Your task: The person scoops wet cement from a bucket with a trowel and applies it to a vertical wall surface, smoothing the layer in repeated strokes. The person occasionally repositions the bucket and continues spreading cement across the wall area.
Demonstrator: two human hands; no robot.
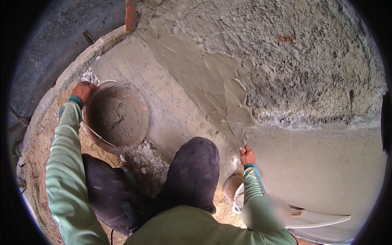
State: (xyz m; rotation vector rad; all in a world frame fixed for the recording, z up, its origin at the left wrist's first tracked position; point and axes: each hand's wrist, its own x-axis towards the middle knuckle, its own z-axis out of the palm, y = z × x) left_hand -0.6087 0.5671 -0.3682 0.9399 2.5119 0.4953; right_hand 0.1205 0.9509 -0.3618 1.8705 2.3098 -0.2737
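Observation:
At the left, my left hand (84, 90) is closed on the rim of a round reddish bucket (143, 107) with a thin white wire handle. Wet grey mortar (118, 116) lies inside the bucket. My right hand (247, 156) is closed around the handle of what looks like a trowel (244, 142); only its thin bent metal neck shows clearly, and I cannot make out the blade. It is held close to the lower end of a smooth band of fresh mortar (196, 77) on the rough wall (302, 61).
A pale sloping concrete ledge (163, 102) runs between bucket and wall. White rubble (147, 159) lies by my knees. A smaller white bucket (233, 190) stands below my right forearm. An orange-red upright strip (131, 16) stands at the top, and long strips (318, 222) lie lower right.

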